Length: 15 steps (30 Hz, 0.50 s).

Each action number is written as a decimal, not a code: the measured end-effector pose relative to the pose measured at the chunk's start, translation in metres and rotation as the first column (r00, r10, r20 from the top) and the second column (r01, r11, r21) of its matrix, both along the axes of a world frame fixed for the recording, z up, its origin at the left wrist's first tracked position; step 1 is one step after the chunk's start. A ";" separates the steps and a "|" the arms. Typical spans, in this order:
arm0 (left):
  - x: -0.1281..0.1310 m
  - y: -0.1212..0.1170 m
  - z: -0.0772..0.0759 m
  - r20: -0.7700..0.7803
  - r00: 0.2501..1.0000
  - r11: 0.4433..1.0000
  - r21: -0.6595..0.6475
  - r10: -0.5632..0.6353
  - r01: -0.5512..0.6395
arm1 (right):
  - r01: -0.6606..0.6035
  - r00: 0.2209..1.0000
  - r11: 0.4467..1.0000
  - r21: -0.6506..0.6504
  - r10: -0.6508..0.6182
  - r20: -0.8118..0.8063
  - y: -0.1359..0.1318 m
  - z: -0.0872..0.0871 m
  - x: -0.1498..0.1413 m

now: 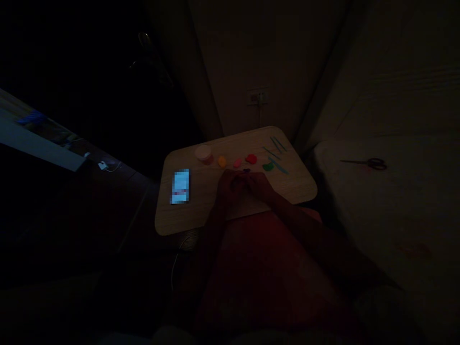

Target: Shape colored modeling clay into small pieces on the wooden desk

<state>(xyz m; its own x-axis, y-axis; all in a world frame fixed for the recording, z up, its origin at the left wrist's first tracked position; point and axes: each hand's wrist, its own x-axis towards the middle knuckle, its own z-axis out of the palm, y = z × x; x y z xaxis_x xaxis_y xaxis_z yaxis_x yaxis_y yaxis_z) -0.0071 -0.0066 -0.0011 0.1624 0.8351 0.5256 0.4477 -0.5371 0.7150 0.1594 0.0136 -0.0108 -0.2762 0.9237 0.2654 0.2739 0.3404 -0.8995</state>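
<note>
In dim light, my left hand (229, 186) and my right hand (260, 185) meet above the near middle of a small wooden table (201, 215). Their fingers are bent and pressed together; whatever they hold is too dark to make out. Right beyond the fingertips shows a dark bluish lump (246, 170), and I cannot tell whether it is touched. Farther back lie a yellow-orange lump (222, 161), a pink lump (237, 163) and a red lump (251, 158), which look like modelling clay. A green lump (268, 166) lies to the right of them.
A lidded tub (204, 154) stands at the back left, behind a lit phone (180, 186). Several thin blue-green sticks (278, 143) and a flat bluish tool (279, 166) lie at the right. Scissors (373, 164) rest on a pale surface beyond. A wall socket (258, 97) holds a plug.
</note>
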 end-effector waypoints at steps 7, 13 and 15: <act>-0.002 0.002 0.000 -0.010 1.000 1.000 0.005 0.006 -0.005 | -0.016 0.999 0.999 -0.042 0.015 -0.034 -0.002 0.000 0.001; -0.002 0.000 0.003 0.006 0.999 0.998 0.059 0.031 -0.032 | -0.009 0.996 0.995 -0.101 0.000 -0.092 -0.006 0.003 -0.001; -0.002 0.000 0.004 0.048 0.997 0.997 0.061 0.054 -0.057 | 0.037 0.996 0.999 -0.025 -0.039 -0.086 -0.005 0.004 -0.001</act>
